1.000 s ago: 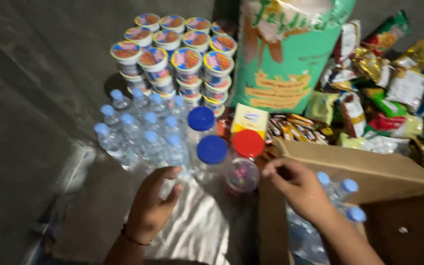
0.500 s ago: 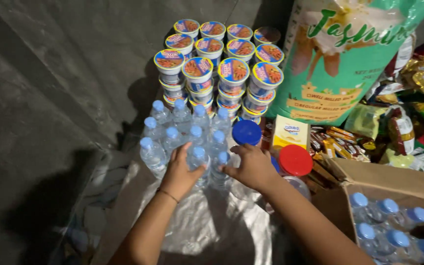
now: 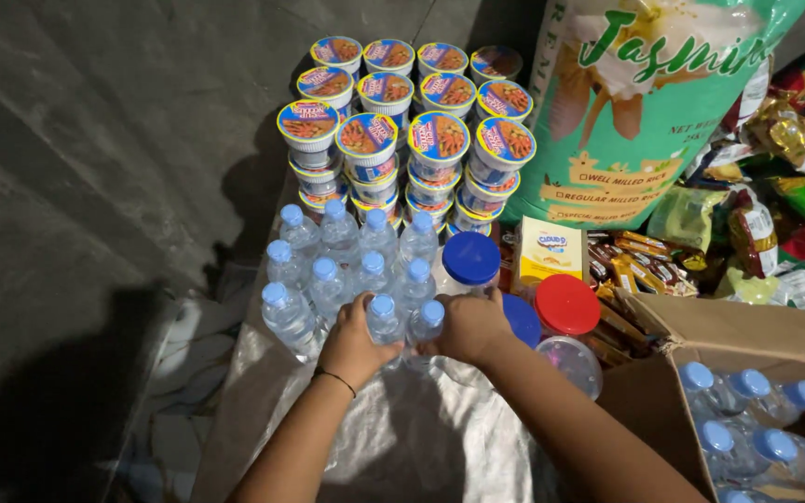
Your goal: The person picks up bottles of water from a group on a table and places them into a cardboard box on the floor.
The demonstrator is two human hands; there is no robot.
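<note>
Blue-capped water bottles point(image 3: 347, 265) stand in a bunch on a silvery plastic sheet point(image 3: 421, 438). The left hand point(image 3: 351, 345) wraps one small bottle point(image 3: 383, 321) and the right hand point(image 3: 470, 328) wraps the next one point(image 3: 427, 323), fingers closed around both. Best to keep them straight up and snug beside the others. The bottle bottoms are hidden behind the hands. The cardboard box point(image 3: 747, 335) is cut off.
</note>
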